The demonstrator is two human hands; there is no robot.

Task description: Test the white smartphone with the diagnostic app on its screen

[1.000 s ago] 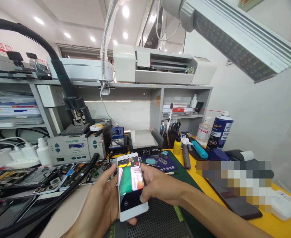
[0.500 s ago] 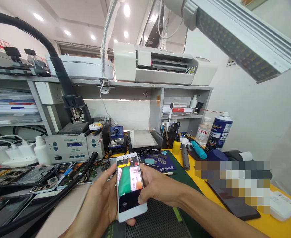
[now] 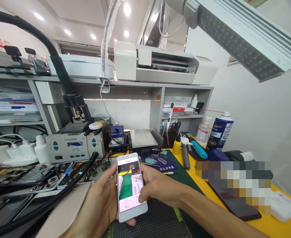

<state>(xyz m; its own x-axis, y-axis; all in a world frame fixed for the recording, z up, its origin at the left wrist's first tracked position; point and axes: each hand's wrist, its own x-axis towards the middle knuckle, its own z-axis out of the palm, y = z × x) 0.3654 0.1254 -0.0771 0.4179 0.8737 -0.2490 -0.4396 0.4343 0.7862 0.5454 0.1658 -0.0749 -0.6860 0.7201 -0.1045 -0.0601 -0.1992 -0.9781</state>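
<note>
Our left hand [image 3: 105, 198] cradles the white phone [image 3: 129, 185] by its left side, while our right hand [image 3: 157, 185] grips the right edge, its thumb over the lower right of the lit screen. We have the phone tilted up before us, above a black perforated mat [image 3: 157, 219]. Its screen shows a picture with a green area, white bands above and below — the small writing we cannot read. Just behind it, metal blades [image 3: 162, 161] lie on a dark blue sheet [image 3: 170, 166]. On our left stands a grey station [image 3: 71, 148] with buttons; on our right, the yellow table [image 3: 271, 228] carries a yellow bottle [image 3: 176, 147], a spray can [image 3: 218, 134] and a dark flat slab [image 3: 236, 201].
</note>
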